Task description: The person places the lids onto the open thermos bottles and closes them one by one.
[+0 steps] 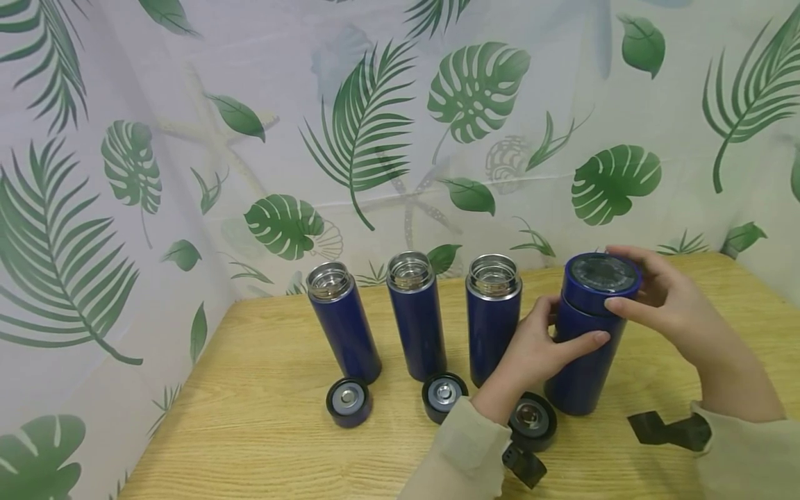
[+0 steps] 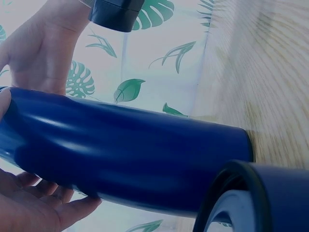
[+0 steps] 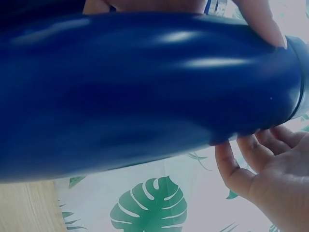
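At the right of the table in the head view stands a dark blue vacuum flask [image 1: 578, 385] with its lid [image 1: 603, 274] on top. My left hand [image 1: 540, 347] grips the upper body, thumb across the front and fingers on the far side. Higher up, my right hand [image 1: 678, 309] holds the lid between its thumb in front and the fingers behind. The flask body [image 2: 125, 150] crosses the left wrist view sideways. In the right wrist view the flask [image 3: 145, 92] fills most of the picture. How tightly the lid sits cannot be told.
Left of it stand three open blue flasks [image 1: 350, 326] [image 1: 417, 326] [image 1: 490, 333] with steel mouths. Before them lie three loose lids [image 1: 348, 403] [image 1: 444, 394] [image 1: 534, 421], undersides up, on the wooden table [image 1: 250, 417]. A leaf-patterned cloth [image 1: 387, 139] hangs behind.
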`<state>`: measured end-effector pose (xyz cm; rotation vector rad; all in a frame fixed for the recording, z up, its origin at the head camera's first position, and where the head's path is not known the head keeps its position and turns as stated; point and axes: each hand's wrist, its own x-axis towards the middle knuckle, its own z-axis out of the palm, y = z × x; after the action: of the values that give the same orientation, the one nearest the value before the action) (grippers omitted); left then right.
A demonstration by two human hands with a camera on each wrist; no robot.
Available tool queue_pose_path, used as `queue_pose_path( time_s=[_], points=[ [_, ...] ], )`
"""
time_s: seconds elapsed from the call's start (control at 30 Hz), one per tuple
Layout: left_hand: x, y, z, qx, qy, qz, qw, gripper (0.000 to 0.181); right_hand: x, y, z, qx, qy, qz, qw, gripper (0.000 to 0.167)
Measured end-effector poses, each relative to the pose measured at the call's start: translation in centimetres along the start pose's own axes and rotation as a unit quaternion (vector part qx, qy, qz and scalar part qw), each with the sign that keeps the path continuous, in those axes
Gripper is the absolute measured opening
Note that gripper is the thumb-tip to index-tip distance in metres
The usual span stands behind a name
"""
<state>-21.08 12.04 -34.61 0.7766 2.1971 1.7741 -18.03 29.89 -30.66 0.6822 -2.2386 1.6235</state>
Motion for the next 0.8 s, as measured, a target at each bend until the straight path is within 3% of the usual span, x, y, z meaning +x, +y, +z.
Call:
queue_pose_path(
  time_s=[0.27, 0.37, 0.63, 0.8],
  points=[
    [-0.01, -0.09, -0.04, 0.004, -0.007, 0.004, 1.0, 0.051, 0.0, 0.22, 0.22, -0.059, 0.021, 0.035, 0.9974, 0.057],
    [-0.01, -0.1, -0.03, 0.004, -0.008, 0.004, 1.0, 0.051, -0.04, 0.18, 0.15, -0.063, 0.012, 0.028, 0.9976, 0.057],
    [0.01, -0.02, 0.01, -0.001, -0.006, -0.002, 1.0, 0.051, -0.03, -0.05, -0.25, 0.049, -0.049, -0.032, 0.9971, 0.058],
    [0.0, -0.04, 0.0, -0.002, -0.005, -0.003, 1.0, 0.052, -0.06, -0.08, -0.19, 0.021, -0.031, -0.015, 0.9992, 0.059]
  ],
)
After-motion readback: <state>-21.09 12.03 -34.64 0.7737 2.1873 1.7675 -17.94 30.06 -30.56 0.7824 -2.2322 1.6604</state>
